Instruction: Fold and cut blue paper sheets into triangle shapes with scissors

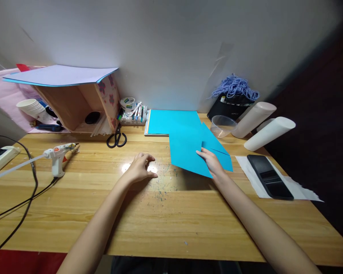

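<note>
My right hand [211, 160] grips a blue sheet of paper [185, 152] by its lower right part, thumb on top, and holds it tilted above the table. A cut or slit runs into the sheet near my fingers, and its right part angles away. My left hand [141, 167] is at the middle of the table, left of the sheet. Its thumb and fingers are apart with nothing between them. Behind the held sheet lies a stack of coloured paper [171, 121] with a blue sheet on top. Small scraps or paint specks [164, 182] dot the wood between my hands.
To the left lie black-handled scissors [116, 139], a glue gun [57, 156] with its cord, and a wooden box [80, 102] under paper sheets. Markers [134, 114] stand behind. At right are a clear cup [223, 126], white rolls [270, 133], blue yarn [234, 87] and a phone [270, 177].
</note>
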`<state>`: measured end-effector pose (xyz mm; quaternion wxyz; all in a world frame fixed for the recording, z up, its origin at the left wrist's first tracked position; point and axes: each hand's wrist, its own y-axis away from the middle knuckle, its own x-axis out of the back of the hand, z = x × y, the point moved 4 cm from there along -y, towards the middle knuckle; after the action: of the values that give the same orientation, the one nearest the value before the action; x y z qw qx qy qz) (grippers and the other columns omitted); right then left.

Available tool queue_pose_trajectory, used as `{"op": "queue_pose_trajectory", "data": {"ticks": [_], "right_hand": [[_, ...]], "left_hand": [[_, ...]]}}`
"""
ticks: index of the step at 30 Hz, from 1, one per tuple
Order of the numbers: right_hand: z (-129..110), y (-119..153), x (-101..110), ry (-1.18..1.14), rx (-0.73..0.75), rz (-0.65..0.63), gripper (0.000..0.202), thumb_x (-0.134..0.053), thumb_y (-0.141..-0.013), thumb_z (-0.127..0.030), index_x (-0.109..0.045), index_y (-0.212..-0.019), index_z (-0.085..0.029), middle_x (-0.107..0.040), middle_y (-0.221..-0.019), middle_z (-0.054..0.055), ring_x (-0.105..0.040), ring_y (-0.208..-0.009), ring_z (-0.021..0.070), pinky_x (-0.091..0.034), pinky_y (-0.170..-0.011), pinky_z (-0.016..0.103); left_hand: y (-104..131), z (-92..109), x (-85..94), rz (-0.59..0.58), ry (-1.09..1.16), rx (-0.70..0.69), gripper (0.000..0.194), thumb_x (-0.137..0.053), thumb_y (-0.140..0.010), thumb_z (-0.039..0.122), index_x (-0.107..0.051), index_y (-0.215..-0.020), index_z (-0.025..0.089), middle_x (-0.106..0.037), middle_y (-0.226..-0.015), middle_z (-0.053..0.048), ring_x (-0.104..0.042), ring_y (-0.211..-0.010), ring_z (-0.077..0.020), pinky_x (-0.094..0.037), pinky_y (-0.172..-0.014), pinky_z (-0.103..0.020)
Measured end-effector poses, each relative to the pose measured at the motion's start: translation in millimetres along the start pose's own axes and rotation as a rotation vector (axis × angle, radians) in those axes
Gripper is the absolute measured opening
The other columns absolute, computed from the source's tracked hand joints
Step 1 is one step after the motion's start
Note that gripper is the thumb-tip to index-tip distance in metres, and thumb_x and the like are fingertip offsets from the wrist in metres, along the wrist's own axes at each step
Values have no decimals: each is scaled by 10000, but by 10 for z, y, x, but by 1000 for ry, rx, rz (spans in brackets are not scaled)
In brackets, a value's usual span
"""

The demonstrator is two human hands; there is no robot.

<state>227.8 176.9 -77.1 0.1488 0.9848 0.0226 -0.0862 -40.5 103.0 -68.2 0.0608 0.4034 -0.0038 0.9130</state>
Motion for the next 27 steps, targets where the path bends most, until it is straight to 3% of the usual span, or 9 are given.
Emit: {"op": "queue_pose_trajectory", "data": {"ticks": [3,7,10,13,17,21,25,27], "right_hand": [[-5,-10,-12,-10,-4,-47,276,-637,-608,-260,-599,-871,-186,-667,-895,34,-613,-873,256,-514,-734,361],[51,2,-68,112,6,-59,256,-640,-596,-247,-595,-839,-179,-675,-845,41,-616,-845,257,-506,-710,342],[141,33,-171,158,-16,-206,279,-629,-594,-248,-584,-860,-176,-674,-830,46,-621,-812,256,-500,-693,344],[185,60,-233,178,31,-336,309,-606,-624,-269,-564,-913,-164,-659,-901,63,-611,-848,240,-486,-734,339],[160,47,-197,385,231,-267,331,-541,-709,-269,-534,-1021,-158,-606,-1040,87,-579,-916,213,-464,-789,333],[79,100,-204,739,462,-171,382,-492,-762,-209,-497,-1143,-180,-564,-1093,90,-572,-881,207,-483,-740,333],[-11,270,-350,989,791,-304,503,-440,-774,-87,-416,-1254,-236,-457,-1251,58,-435,-1127,222,-380,-935,395],[-6,341,-414,1050,877,-413,535,-390,-785,-38,-393,-1273,-258,-411,-1303,39,-382,-1184,207,-339,-977,410]], "left_hand": [[0,16,6,-11,-13,4,525,-741,-527,412,-555,-978,217,-500,-992,-53,-466,-953,-233,-421,-773,-328],[-46,-20,-10,76,1,41,226,-525,-765,374,-571,-899,197,-555,-929,-52,-514,-876,-204,-421,-753,-322],[-68,-52,-5,203,-7,101,242,-402,-840,332,-547,-953,174,-571,-931,-70,-539,-850,-194,-427,-748,-321],[-51,20,8,266,-89,45,323,-434,-832,343,-492,-1093,162,-552,-1030,-91,-517,-952,-214,-417,-808,-333],[-2,195,-20,176,-270,-133,486,-511,-792,361,-409,-1232,181,-465,-1232,-81,-420,-1105,-241,-342,-938,-364],[21,257,-58,90,-391,-185,507,-465,-819,385,-376,-1276,184,-418,-1302,-68,-370,-1150,-249,-311,-963,-380],[18,250,-72,84,-436,-193,522,-450,-825,408,-373,-1283,171,-411,-1312,-63,-375,-1138,-251,-313,-959,-381],[16,242,-73,86,-442,-194,519,-447,-825,411,-380,-1280,168,-412,-1312,-60,-379,-1132,-250,-314,-957,-379]]}}
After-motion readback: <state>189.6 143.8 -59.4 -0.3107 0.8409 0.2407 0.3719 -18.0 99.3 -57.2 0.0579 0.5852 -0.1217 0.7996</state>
